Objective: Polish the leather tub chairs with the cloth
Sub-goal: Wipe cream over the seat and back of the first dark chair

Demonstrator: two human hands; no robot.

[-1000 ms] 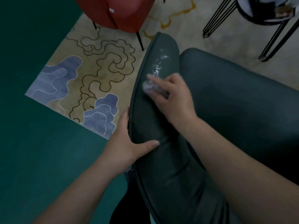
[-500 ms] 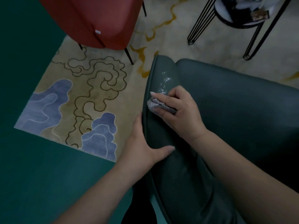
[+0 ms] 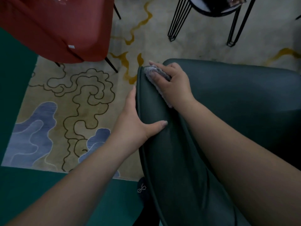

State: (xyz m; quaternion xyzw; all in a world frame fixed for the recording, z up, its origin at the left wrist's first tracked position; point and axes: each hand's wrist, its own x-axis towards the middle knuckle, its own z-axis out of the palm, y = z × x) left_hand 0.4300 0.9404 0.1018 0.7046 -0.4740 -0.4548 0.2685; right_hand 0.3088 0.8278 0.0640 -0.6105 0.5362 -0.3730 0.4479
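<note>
- Head camera looked down over a dark green leather tub chair [image 3: 228, 101] that filled the right and lower middle of the view, its curved padded back edge running from bottom centre up to a tip near the middle.
- The right hand [image 3: 172, 84] gripped a small pale grey textured cloth [image 3: 150, 70], fingers curled over it, pressing it against the tip of the chair's back edge.
- The left hand [image 3: 135, 118] braced the same edge lower down, fingers lying straight along the outer side and the thumb spread across the top.
- Both forearms were bare.
- A cream rug with dark squiggly lines, blue shapes and mustard streaks [image 3: 68, 108] lay under the chair on a teal floor [image 3: 19, 193].
- A rust-red upholstered chair [image 3: 57, 25] stood at upper left.
- A round table on black wire hairpin legs [image 3: 177, 20] stood at upper right.
</note>
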